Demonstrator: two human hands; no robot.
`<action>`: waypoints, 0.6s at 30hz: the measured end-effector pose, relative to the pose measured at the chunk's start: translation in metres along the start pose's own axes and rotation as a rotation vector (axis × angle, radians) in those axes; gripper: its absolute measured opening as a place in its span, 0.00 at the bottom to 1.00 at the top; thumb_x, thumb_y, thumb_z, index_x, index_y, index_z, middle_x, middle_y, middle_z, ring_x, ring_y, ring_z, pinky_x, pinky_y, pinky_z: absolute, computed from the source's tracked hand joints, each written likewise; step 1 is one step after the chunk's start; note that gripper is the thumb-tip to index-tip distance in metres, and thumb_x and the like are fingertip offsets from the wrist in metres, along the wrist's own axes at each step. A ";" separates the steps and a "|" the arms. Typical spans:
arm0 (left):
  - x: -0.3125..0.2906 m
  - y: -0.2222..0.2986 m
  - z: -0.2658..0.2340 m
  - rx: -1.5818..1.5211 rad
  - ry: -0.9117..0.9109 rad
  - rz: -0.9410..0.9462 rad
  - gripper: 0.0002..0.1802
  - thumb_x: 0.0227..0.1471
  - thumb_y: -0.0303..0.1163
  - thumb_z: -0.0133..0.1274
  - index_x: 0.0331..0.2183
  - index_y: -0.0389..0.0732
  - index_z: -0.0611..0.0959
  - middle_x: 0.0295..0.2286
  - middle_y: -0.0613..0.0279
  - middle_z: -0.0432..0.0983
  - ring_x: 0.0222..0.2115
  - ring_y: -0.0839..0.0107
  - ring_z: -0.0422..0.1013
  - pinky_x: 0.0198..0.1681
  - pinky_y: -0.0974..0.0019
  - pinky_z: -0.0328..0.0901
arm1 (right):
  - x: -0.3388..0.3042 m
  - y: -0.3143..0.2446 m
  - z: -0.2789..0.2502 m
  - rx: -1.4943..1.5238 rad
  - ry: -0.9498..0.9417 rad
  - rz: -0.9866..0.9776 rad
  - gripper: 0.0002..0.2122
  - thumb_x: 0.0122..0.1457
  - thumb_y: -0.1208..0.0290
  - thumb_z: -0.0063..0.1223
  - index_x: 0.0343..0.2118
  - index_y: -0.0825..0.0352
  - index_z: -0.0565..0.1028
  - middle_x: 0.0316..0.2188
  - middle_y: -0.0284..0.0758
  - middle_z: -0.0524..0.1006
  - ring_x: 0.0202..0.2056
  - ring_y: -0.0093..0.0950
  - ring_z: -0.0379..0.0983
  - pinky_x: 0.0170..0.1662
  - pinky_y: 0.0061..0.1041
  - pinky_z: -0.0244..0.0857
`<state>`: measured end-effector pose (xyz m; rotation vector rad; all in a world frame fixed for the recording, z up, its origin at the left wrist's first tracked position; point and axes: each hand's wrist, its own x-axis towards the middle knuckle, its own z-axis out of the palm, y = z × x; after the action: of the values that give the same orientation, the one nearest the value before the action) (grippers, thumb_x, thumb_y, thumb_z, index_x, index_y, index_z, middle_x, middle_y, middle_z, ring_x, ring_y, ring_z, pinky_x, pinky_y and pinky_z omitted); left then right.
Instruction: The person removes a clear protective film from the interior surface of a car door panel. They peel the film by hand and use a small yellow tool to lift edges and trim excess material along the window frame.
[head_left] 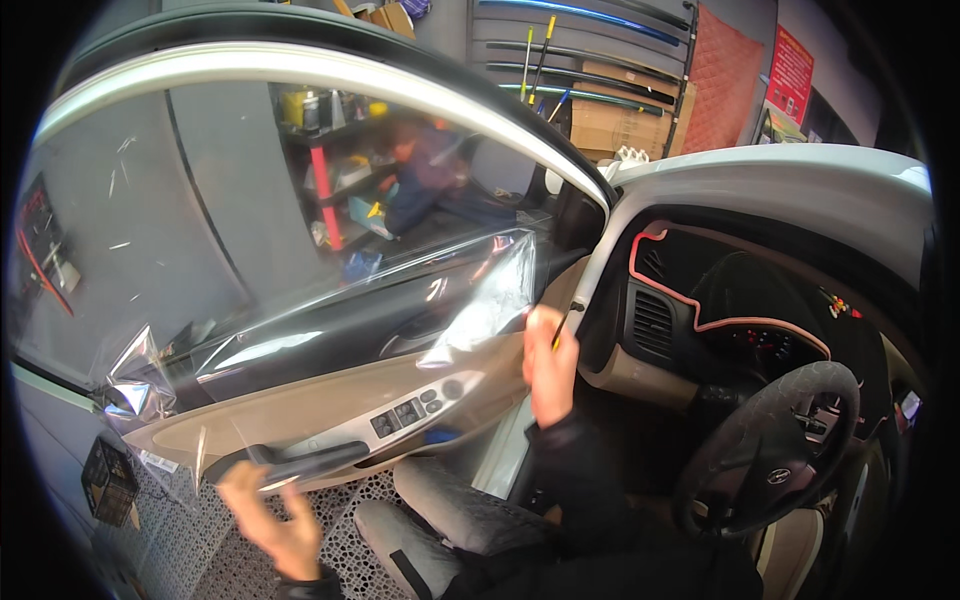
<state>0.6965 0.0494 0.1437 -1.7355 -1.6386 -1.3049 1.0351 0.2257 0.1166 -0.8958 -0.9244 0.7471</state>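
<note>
A sheet of clear plastic film (490, 290) hangs over the inside of the open car door (290, 415), across the lower window and the upper trim. It is creased and shiny at both ends. My right hand (551, 370) is closed at the film's right edge, by the door's hinge side. A slim black-and-yellow tool (560, 335) sticks up from its fingers; its exact kind is unclear. Below the rear end of the door's pull handle (320, 463), my left hand (270, 520) is slightly blurred, thumb and fingers apart. Whether it touches the film's lower corner I cannot tell.
To the right are the steering wheel (775, 460) and dashboard (665, 315). A dark crate (108, 482) stands on the grated floor (200, 545) at left. Through the window glass, a shelf (345, 180) with bottles shows. Rolls on a wall rack (585, 60) are behind the door.
</note>
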 end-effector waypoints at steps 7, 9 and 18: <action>-0.067 0.091 0.078 -0.585 -0.272 -0.240 0.06 0.52 0.22 0.58 0.35 0.35 0.81 0.32 0.52 0.77 0.32 0.56 0.73 0.39 0.58 0.69 | 0.095 -0.027 0.013 0.112 0.044 0.278 0.10 0.69 0.63 0.58 0.33 0.62 0.76 0.16 0.17 0.60 0.14 0.10 0.48 0.16 0.18 0.41; -0.091 0.111 0.085 -0.639 -0.350 -0.368 0.01 0.56 0.23 0.58 0.32 0.36 0.82 0.30 0.54 0.80 0.29 0.62 0.76 0.35 0.62 0.70 | 0.094 -0.024 0.013 0.154 0.073 0.287 0.07 0.67 0.64 0.60 0.35 0.61 0.77 0.20 0.19 0.66 0.16 0.12 0.55 0.17 0.18 0.45; -0.149 0.127 0.101 -0.839 -0.540 -0.635 0.07 0.63 0.25 0.56 0.32 0.32 0.83 0.23 0.59 0.81 0.25 0.74 0.77 0.34 0.69 0.70 | 0.051 -0.021 -0.002 0.194 0.124 0.329 0.14 0.72 0.65 0.54 0.29 0.66 0.73 0.14 0.17 0.55 0.12 0.12 0.46 0.17 0.19 0.43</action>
<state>0.8688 0.0235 0.0095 -2.2679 -2.2671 -2.1941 1.0614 0.2587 0.1516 -0.9213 -0.5893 1.0319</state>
